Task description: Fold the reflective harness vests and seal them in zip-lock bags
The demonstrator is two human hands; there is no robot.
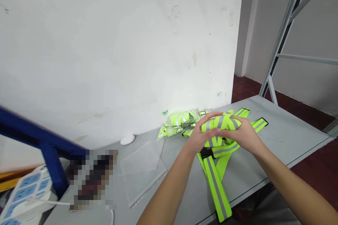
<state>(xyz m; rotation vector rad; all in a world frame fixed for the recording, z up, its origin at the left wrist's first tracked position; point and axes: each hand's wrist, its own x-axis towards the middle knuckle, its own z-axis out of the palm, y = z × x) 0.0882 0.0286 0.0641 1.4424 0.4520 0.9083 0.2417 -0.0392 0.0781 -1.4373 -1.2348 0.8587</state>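
Between my two hands is a bundled neon-yellow reflective strap (pixel 220 122) with silver stripes. My left hand (pixel 198 135) grips its left end, fingers over the top and thumb in front. On the other end my right hand (pixel 244 133) is closed, its thumb meeting the left one near the middle. Beneath the bundle, more reflective straps (pixel 218 186) with black fittings spread over the table, one hanging to the front edge. A black buckle (pixel 206 153) shows just below my left hand. Clear bags of packed straps (pixel 179 121) lie behind, against the wall.
Flat clear zip bags (pixel 144 170) lie on the grey table (pixel 287 130), left of my arms. A white oval object (pixel 127 139) rests by the wall. Power strips (pixel 29 193) and a blue metal frame (pixel 52 161) stand at left, a grey metal rack (pixel 280 38) at right.
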